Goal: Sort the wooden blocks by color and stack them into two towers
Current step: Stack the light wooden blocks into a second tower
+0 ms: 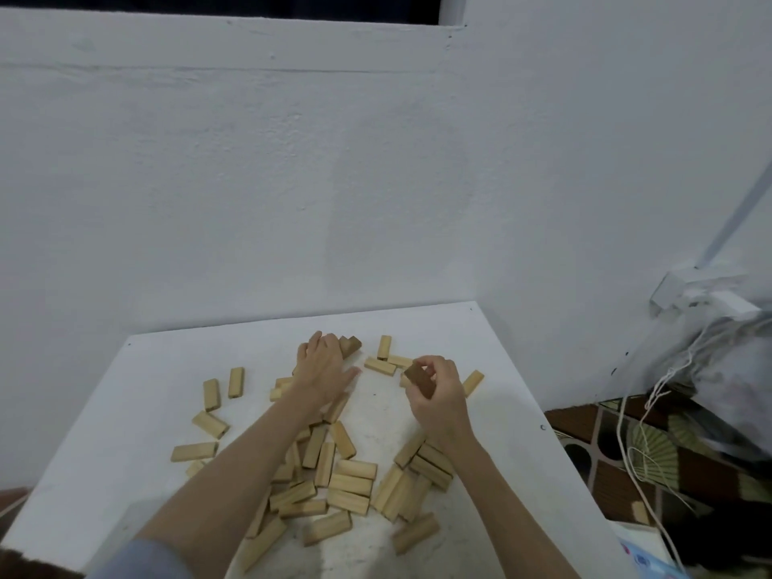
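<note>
Two hands over a white table (138, 394) set against a white wall (292, 181). Right hand (434, 390) raised slightly above the tabletop, thumb and fingertips pinching one dark brown block (419, 380), short and rectangular with a flat matte face. Left hand (321, 365) reaching farther back, fingers spread and resting on a small cluster of dark brown blocks (350, 345) near the table's far edge; two or three visible past the fingers, exact number hidden by the hand. Roughly forty pale wooden blocks (351, 482) scattered flat across the table, same oblong shape, light yellow with visible grain: a dense heap between and under the forearms, about six loose ones (211, 394) off to the left, four more (384, 361) near the far edge beside the right hand, one of those upright. No towers standing. Off the table to the right, white cords (639, 445) trailing over a patterned floor (618, 486)
</note>
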The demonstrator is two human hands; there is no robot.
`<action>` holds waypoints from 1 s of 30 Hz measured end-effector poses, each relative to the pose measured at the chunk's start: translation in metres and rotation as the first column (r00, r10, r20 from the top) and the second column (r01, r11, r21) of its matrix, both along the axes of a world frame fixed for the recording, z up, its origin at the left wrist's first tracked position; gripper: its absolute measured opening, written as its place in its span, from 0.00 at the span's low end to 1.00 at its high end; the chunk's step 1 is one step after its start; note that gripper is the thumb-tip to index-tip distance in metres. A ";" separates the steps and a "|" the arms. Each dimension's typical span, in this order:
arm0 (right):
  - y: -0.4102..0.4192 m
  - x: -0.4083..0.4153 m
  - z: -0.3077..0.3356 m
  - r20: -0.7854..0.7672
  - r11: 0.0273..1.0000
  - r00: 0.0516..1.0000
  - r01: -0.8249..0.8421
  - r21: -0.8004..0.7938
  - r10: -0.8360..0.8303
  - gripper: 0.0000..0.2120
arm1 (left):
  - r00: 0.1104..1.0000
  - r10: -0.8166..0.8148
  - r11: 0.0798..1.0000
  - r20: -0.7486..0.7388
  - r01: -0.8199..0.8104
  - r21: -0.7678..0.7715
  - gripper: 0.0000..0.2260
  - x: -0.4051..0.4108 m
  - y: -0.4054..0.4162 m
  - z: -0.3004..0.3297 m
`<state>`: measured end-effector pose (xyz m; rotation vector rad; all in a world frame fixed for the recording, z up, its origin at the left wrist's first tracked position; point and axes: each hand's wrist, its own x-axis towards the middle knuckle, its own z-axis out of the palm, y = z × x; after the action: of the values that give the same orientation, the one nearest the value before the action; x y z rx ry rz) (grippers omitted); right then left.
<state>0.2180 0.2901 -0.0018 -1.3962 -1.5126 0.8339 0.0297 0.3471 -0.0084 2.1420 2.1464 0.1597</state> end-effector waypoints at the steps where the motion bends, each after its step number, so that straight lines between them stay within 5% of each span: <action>1: -0.001 0.001 0.000 -0.029 1.000 1.000 0.006 -0.029 -0.007 0.11 | 1.000 -0.001 1.000 0.002 0.001 -0.029 0.21 0.001 0.003 -0.002; 6: -0.008 0.004 -0.007 -0.027 0.993 0.999 0.032 -0.115 -0.035 0.11 | 0.994 -0.032 0.994 -0.103 0.043 0.103 0.10 0.012 -0.002 -0.016; 10: -0.017 0.006 -0.010 -0.025 0.988 0.994 0.100 -0.117 -0.103 0.10 | 0.984 -0.064 0.953 0.167 0.010 0.304 0.07 0.015 -0.015 -0.018; 15: -0.030 0.002 0.000 -0.261 0.970 0.952 0.101 -0.221 -0.159 0.07 | 0.677 -0.034 0.963 0.735 -0.175 0.205 0.10 0.028 -0.058 0.011; 19: -0.052 -0.009 0.016 -0.373 0.921 0.905 0.046 -0.387 -0.202 0.11 | 0.497 -0.026 0.946 0.867 -0.267 0.182 0.11 0.039 -0.108 0.030; 30: -0.135 -0.029 0.025 -0.359 0.913 0.932 -0.100 -0.396 -0.054 0.08 | 0.556 0.000 0.975 0.831 -0.185 0.123 0.14 0.028 -0.224 0.028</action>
<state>0.1890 0.1548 0.0235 -1.4156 -1.1055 1.4045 0.0575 0.1230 0.0194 1.4853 1.6582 1.1874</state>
